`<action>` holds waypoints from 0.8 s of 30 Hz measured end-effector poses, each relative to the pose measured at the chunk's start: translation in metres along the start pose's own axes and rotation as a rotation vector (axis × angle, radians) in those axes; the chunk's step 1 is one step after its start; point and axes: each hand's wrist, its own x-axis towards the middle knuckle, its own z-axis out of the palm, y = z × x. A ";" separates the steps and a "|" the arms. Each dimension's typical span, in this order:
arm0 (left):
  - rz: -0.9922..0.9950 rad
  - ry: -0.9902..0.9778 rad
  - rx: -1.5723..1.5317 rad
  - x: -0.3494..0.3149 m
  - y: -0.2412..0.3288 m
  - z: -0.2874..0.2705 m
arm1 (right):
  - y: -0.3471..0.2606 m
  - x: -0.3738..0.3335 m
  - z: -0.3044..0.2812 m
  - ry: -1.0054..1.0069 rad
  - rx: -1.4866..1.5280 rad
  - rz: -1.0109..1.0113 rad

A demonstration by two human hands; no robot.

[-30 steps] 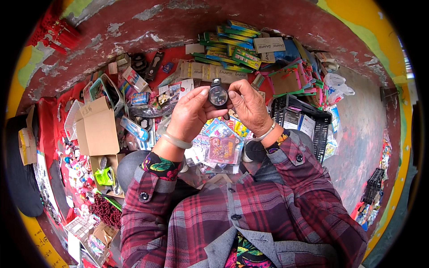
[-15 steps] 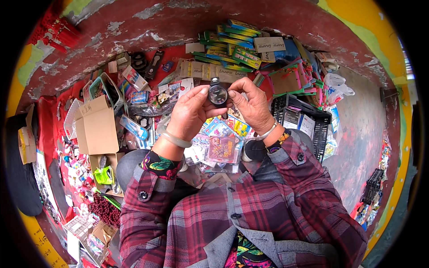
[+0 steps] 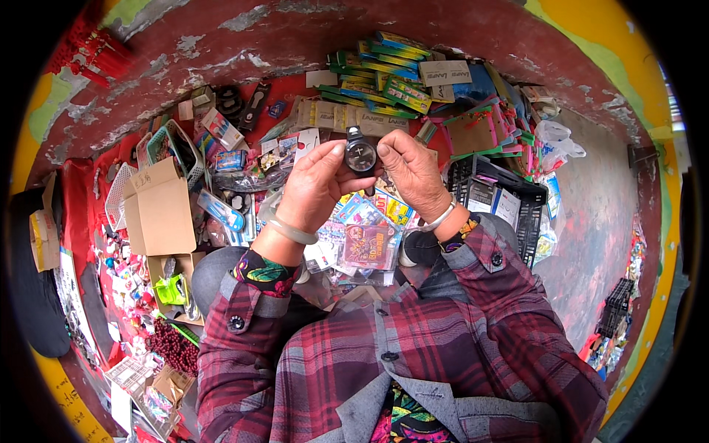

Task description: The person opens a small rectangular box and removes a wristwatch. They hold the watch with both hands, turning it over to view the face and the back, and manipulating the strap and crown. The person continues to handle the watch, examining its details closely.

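A black wristwatch point(image 3: 360, 156) with a round dark dial is held up in front of me, its strap end pointing away. My left hand point(image 3: 314, 177) is closed on the watch, thumb against the left of the case and fingers curled beneath it. On the other side my right hand point(image 3: 415, 171) grips the case's right edge between thumb and fingers. Pale bangles circle both wrists. Below the hands lies a heap of colourful flat packets point(image 3: 365, 240), with a brownish-red one on top.
An open cardboard box point(image 3: 159, 214) stands at the left, beside a green basket point(image 3: 177, 148). Slim yellow-green boxes point(image 3: 384, 74) are piled at the back. To the right sits a black plastic crate point(image 3: 528, 196) with boxed goods. A dark red wall point(image 3: 295, 33) curves behind.
My right fingers have lowered and closed in against the watch's right side. The left hand and the watch have stayed almost in place.
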 end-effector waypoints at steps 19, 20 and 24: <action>0.007 -0.006 0.011 -0.001 -0.001 -0.001 | 0.006 -0.002 0.001 -0.049 0.096 0.044; 0.005 -0.002 0.013 0.000 -0.001 -0.001 | 0.006 -0.002 0.001 -0.051 0.106 0.048; 0.004 -0.007 0.023 -0.001 0.001 0.001 | 0.006 -0.003 0.000 -0.056 0.117 0.052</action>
